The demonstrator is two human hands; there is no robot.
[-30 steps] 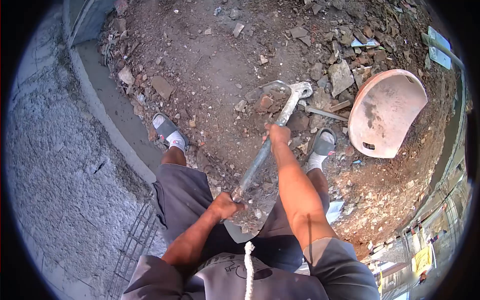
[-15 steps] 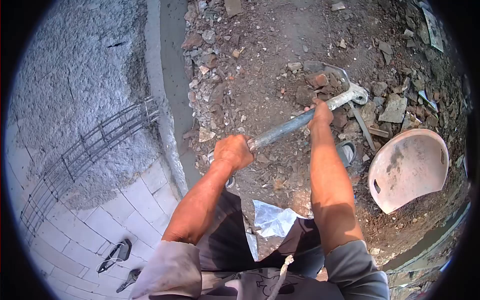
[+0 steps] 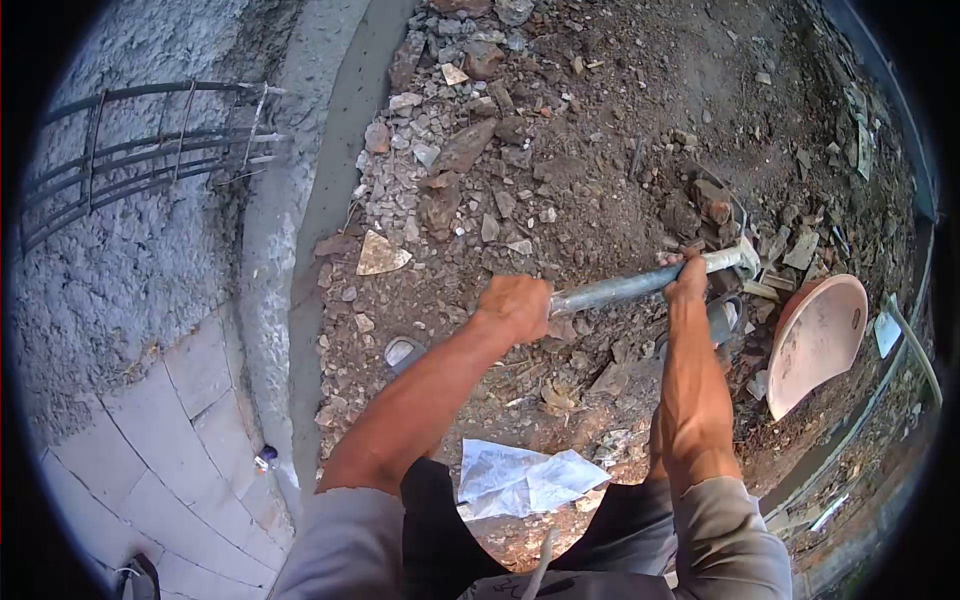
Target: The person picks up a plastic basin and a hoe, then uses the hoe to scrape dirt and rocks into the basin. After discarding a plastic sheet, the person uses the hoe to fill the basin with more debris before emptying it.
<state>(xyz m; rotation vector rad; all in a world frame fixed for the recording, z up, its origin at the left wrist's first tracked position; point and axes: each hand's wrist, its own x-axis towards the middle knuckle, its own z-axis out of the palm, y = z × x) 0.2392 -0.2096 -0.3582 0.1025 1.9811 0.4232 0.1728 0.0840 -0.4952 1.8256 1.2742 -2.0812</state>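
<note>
Both my hands grip a hoe [image 3: 615, 291] held slantwise across my front, its handle a grey-blue pipe with a pale, crusted part near the head. My left hand [image 3: 515, 308] is wrapped round the butt end at the left. Farther along, close to the head, my right hand [image 3: 687, 278] is closed on the handle. The hoe's blade is at the upper right, mostly hidden by brown rubble [image 3: 712, 205] lying in and around it. Broken stones and loose soil [image 3: 600, 235] lie beneath the handle.
A pinkish curved plastic basin piece [image 3: 822, 340] sits at right, beside stone chunks. White plastic sheeting [image 3: 530, 482] lies between my legs. To the left run a concrete edge [image 3: 268, 290], a rebar cage [image 3: 150, 155] and pale paving [image 3: 165, 400]. My shoes show among the rubble.
The view has shifted, and the hoe with both hands appears farther right and lower at its head. The rebar cage now shows higher up and the basin piece farther right. Both grips stay closed.
</note>
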